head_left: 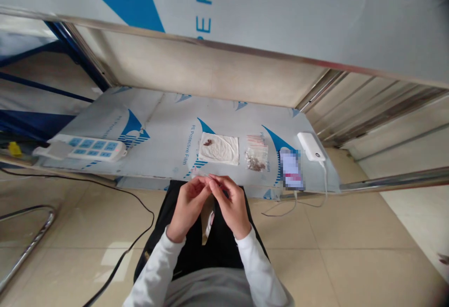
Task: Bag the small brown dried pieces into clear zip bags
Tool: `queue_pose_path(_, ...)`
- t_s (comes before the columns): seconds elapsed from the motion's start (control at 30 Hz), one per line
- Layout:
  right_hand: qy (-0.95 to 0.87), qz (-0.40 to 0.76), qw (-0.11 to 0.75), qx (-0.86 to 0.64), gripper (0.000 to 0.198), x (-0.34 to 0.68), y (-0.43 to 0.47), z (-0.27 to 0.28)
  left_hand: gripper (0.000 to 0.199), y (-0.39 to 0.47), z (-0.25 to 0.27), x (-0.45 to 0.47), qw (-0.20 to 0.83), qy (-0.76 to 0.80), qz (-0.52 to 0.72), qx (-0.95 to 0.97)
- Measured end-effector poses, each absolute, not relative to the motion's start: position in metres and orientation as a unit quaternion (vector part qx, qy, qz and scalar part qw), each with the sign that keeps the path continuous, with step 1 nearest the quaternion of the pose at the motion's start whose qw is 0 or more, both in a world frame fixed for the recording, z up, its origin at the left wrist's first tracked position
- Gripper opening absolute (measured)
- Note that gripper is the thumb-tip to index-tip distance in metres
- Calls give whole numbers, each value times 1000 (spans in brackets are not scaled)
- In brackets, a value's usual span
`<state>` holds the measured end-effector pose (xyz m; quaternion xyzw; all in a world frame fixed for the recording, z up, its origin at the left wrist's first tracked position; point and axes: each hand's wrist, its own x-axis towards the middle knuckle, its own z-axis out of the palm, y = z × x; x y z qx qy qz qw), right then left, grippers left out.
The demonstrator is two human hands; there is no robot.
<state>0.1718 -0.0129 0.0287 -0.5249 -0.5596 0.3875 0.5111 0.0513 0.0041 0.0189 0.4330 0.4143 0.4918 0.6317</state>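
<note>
My left hand (191, 204) and my right hand (229, 201) meet at the fingertips, just in front of the shelf's near edge and above my lap. Both are closed in a pinch. Whatever lies between the fingers is too small to make out; a faint clear, filmy bit shows beside the left fingertips. Beyond them a folded white cloth (226, 150) lies flat, with a few small dark reddish-brown pieces (207, 142) near its upper left corner. Right of the cloth is a clear plastic bag (257, 152) with small brown pieces gathered toward its lower part.
A film-covered metal shelf (164, 129) carries a white power strip (94, 149) at left, and a phone (292, 169) and white power bank (310, 147) with a cable at right. An upper shelf (280, 12) overhangs the back. A black cord (140, 237) crosses the floor.
</note>
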Motion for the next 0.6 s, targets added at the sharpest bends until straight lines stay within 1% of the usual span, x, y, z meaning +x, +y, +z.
queue_pose_path(0.07, -562, 411, 496, -518, 22, 175, -12, 27, 16, 4, 16, 49, 620, 412, 479, 466)
queue_pose_path(0.17, -558, 416, 479, -535, 25, 181, -13, 24, 16, 3, 13, 44, 595, 425, 474, 490)
queue_pose_path(0.23, -528, 427, 481, -555, 27, 185, -13, 23, 14, 2, 14, 41, 556, 448, 474, 516)
queue_pose_path(0.33, -481, 452, 498, -562, 31, 186, -10, 29, 6, -1, 20, 38, 429, 490, 435, 622)
queue_pose_path(0.4, -492, 467, 483, -554, 32, 184, -6, 38, 2, -2, 23, 39, 334, 485, 396, 704)
queue_pose_path(0.47, -508, 476, 462, -549, 32, 181, -2, 46, 7, -3, 24, 41, 257, 463, 366, 765)
queue_pose_path(0.53, -512, 471, 458, -553, 32, 178, 1, 50, 11, -2, 23, 42, 204, 453, 346, 796)
queue_pose_path(0.6, -514, 447, 467, -564, 31, 175, 2, 48, 12, -1, 21, 43, 182, 454, 349, 799)
